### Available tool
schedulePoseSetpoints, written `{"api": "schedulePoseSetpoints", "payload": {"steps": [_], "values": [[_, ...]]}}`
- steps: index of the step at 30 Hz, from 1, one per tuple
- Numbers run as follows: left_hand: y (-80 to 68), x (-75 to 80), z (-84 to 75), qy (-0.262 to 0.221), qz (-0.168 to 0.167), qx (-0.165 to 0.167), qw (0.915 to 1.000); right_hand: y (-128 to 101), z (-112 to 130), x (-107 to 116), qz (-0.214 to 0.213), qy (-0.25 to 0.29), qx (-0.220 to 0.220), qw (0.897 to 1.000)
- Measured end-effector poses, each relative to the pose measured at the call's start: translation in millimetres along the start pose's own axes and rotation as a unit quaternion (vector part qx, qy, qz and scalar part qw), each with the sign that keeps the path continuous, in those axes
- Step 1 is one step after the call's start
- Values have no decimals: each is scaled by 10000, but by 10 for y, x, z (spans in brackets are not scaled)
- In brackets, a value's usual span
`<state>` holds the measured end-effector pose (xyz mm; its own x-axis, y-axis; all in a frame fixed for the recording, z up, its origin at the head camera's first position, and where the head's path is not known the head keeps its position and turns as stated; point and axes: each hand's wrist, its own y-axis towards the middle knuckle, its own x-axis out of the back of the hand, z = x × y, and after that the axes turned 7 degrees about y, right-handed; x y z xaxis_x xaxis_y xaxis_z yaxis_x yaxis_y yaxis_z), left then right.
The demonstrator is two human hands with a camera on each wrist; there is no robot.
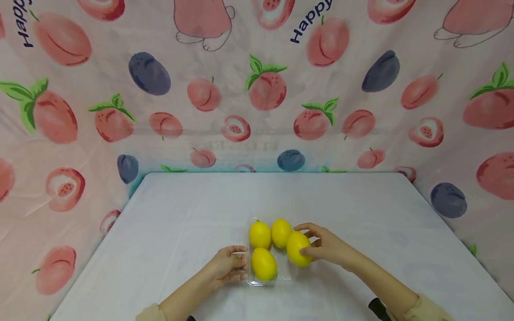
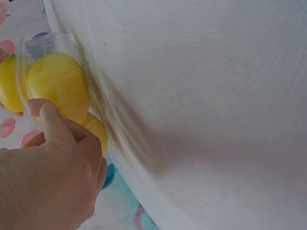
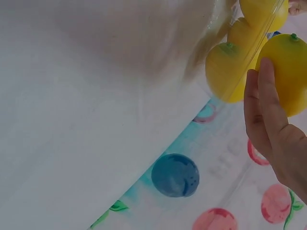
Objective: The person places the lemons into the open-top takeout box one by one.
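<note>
A clear plastic tray [image 1: 250, 281] sits on the white table [image 1: 180, 223] near its front middle. Three yellow lemons lie in it: two at the back [image 1: 259, 234] [image 1: 280, 232] and one at the front left [image 1: 263, 264]. My right hand [image 1: 308, 241] grips a fourth lemon [image 1: 297, 249] at the tray's right side, just above its front right part. In the right wrist view the fingers [image 3: 264, 110] curl round that lemon [image 3: 290, 67]. My left hand [image 1: 238, 263] holds the tray's left wall; its thumb [image 2: 48, 117] presses the clear wall [image 2: 21, 57] beside a lemon [image 2: 57, 81].
A fruit-print cloth [image 1: 265, 89] hangs behind and on both sides of the table. The table's far edge runs below it [image 1: 277, 173]. Bare white tabletop [image 2: 201, 96] spreads left, right and beyond the tray.
</note>
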<state>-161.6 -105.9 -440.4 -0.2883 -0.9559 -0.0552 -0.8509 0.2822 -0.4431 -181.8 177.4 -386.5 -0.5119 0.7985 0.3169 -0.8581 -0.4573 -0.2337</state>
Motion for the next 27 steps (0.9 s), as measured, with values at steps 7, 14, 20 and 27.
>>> {"api": "schedulePoseSetpoints", "payload": {"steps": [7, 14, 20, 27], "values": [[8, -9, -4, 44, -36, 43, 10000, 30, 23, -98, -87, -563, 126, 9983], [6, -15, -6, 106, -35, 0, 9999, 47, 68, -194, -231, -1120, 380, 9927], [9, -12, -3, 106, -118, -66, 9999, 90, 90, -278, -226, -1654, 760, 9830], [6, -6, 4, 71, -77, 8, 9999, 103, 114, -377, -260, -1938, 612, 9788]]}}
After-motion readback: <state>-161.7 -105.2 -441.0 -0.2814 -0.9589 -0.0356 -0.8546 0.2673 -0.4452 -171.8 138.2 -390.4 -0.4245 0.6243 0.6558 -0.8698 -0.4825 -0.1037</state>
